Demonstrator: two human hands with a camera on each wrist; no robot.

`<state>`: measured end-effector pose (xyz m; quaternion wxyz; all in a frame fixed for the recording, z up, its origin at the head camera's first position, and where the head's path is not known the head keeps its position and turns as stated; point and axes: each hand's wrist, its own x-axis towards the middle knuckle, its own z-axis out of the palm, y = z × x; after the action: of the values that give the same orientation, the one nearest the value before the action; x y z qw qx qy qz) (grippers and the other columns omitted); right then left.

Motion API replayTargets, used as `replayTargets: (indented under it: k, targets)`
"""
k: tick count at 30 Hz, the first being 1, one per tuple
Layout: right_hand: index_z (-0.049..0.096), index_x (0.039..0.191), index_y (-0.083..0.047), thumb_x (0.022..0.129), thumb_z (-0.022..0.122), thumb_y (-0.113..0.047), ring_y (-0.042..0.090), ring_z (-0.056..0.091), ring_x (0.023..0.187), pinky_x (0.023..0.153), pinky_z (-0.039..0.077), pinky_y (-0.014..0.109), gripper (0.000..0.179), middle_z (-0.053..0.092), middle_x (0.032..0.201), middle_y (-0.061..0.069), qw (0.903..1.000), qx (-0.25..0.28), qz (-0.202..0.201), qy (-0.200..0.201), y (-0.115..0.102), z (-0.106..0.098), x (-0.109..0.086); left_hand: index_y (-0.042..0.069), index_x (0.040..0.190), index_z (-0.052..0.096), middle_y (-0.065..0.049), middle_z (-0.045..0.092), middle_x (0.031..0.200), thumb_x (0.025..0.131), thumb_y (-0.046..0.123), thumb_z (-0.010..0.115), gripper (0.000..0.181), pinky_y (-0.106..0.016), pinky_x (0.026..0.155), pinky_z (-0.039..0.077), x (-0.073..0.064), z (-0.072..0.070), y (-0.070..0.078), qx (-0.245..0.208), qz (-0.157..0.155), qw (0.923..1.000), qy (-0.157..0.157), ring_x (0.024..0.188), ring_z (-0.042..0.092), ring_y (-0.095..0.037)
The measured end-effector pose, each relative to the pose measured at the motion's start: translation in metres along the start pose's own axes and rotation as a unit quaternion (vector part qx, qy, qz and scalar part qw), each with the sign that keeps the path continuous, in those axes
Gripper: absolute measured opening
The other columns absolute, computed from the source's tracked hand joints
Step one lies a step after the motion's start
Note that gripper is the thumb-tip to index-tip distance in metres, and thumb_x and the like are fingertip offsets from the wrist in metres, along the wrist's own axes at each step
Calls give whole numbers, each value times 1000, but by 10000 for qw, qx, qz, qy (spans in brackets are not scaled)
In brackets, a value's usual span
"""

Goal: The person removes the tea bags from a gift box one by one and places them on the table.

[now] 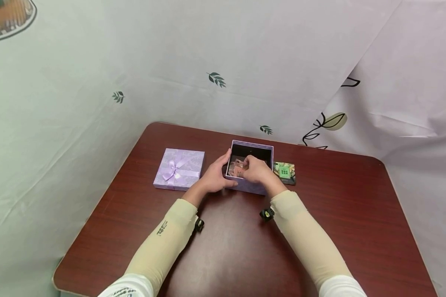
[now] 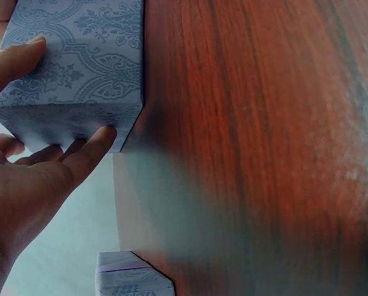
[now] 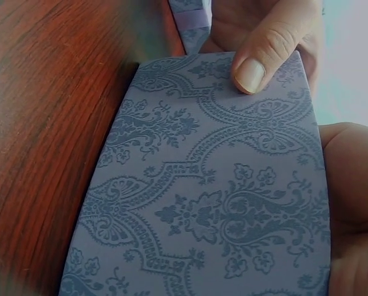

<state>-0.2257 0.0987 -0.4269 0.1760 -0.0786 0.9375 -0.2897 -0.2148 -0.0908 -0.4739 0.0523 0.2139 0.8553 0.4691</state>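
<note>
An uncovered purple patterned gift box (image 1: 247, 186) with a black inside stands on the table. My left hand (image 1: 215, 175) grips its left front corner, the thumb on the front face and the fingers along the side, as the left wrist view shows on the box (image 2: 79, 68). Inside the box, the curled fingers of my right hand (image 1: 258, 170) pinch a clear packet with a reddish label (image 1: 238, 168); their tips are partly hidden. The right wrist view shows the box's front face (image 3: 208, 185), with part of my right hand (image 3: 356, 185) over the rim.
To the left lies the purple lid (image 1: 187, 159) with a ribbon bow. A green and black printed packet (image 1: 285, 172) lies against the box's right side. The dark red wooden table (image 1: 342, 206) meets a white printed cloth (image 1: 171, 103) at the back.
</note>
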Motion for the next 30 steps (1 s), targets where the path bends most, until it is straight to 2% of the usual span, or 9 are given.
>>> replayTargets:
  k: [4, 10, 16, 21, 26, 30]
  targets:
    - [56, 114, -3, 89, 74, -15, 28, 56, 86, 72, 48, 39, 34, 60, 105, 13, 9997, 211, -57, 61, 1, 0, 1, 9, 161, 15, -11, 20, 163, 74, 14, 91, 115, -35, 115, 23, 0, 0, -1, 25, -65, 10000, -25, 146, 22, -22]
    - [56, 122, -4, 85, 77, -8, 28, 58, 102, 86, 48, 42, 42, 62, 115, 13, 9988, 405, -221, 182, 1, -2, 2, 10, 161, 15, -12, 21, 163, 74, 15, 91, 116, -36, 116, 23, -1, 0, -1, 61, -78, 9999, -30, 147, 22, -23]
    - [56, 129, -5, 80, 68, 3, 28, 56, 91, 72, 46, 39, 51, 63, 110, 13, 9983, 452, -250, 280, 2, -3, 4, 10, 161, 16, -12, 22, 162, 74, 15, 91, 115, -38, 115, 24, -1, 0, -1, 68, -69, 9999, -35, 146, 23, -24]
    - [56, 132, -6, 79, 67, 5, 28, 56, 86, 65, 46, 36, 55, 63, 109, 13, 9980, 542, -224, 245, 0, -2, 5, 11, 161, 16, -12, 23, 162, 74, 16, 91, 115, -37, 115, 24, -1, -1, 0, 86, -89, 9999, -32, 146, 24, -23]
    - [59, 131, -4, 79, 66, 6, 27, 55, 82, 61, 45, 33, 53, 64, 108, 13, 9981, 553, -201, 203, -2, 0, 7, 9, 161, 17, -13, 23, 162, 73, 15, 91, 115, -37, 115, 24, -1, -1, 0, 52, -29, 10000, -25, 146, 23, -24]
    - [63, 126, -2, 81, 66, 6, 25, 58, 85, 63, 46, 32, 46, 66, 106, 12, 9979, 598, -207, 152, -4, 1, 9, 9, 161, 17, -12, 22, 162, 73, 15, 91, 115, -36, 115, 24, -1, -1, -1, 54, 0, 10000, -27, 146, 23, -23]
